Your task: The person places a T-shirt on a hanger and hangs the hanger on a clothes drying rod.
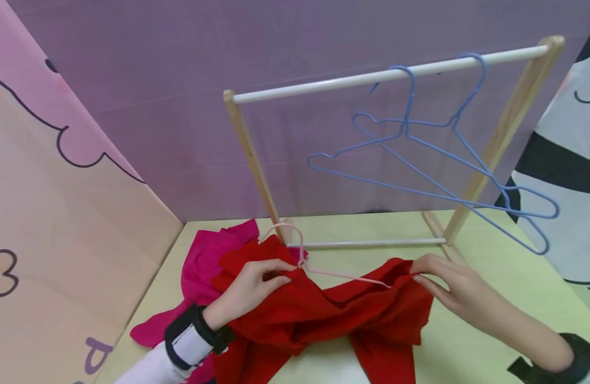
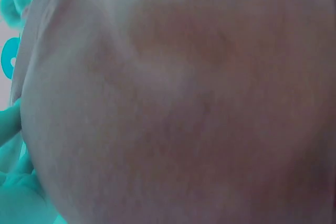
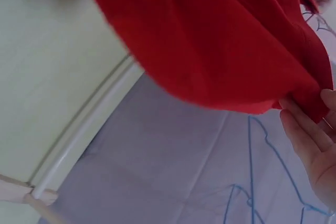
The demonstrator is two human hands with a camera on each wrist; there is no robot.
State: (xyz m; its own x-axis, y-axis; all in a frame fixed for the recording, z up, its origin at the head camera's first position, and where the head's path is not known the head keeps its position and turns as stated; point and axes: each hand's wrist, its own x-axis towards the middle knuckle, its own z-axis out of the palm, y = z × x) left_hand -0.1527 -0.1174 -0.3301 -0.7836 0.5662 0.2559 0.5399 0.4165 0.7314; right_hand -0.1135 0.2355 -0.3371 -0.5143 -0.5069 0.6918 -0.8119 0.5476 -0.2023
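Note:
A red garment (image 1: 318,314) is held up over the table, its lower parts hanging down. My left hand (image 1: 253,288) pinches its edge beside the neck of a pink hanger (image 1: 345,276). The hanger's hook stands above the cloth, and one arm reaches into the garment's opening on the right; its other arm is hidden by the cloth. At the right end, my right hand (image 1: 460,298) pinches the garment's edge between thumb and fingers, as the right wrist view also shows. Close, oddly coloured fabric (image 2: 173,103) fills most of the left wrist view.
A wooden rack with a white rail (image 1: 323,85) stands at the back. Two blue hangers (image 1: 405,125) hang from its right part. A magenta garment (image 1: 203,261) lies crumpled on the pale table (image 1: 506,266) at the left. A purple backdrop (image 1: 155,106) rises behind.

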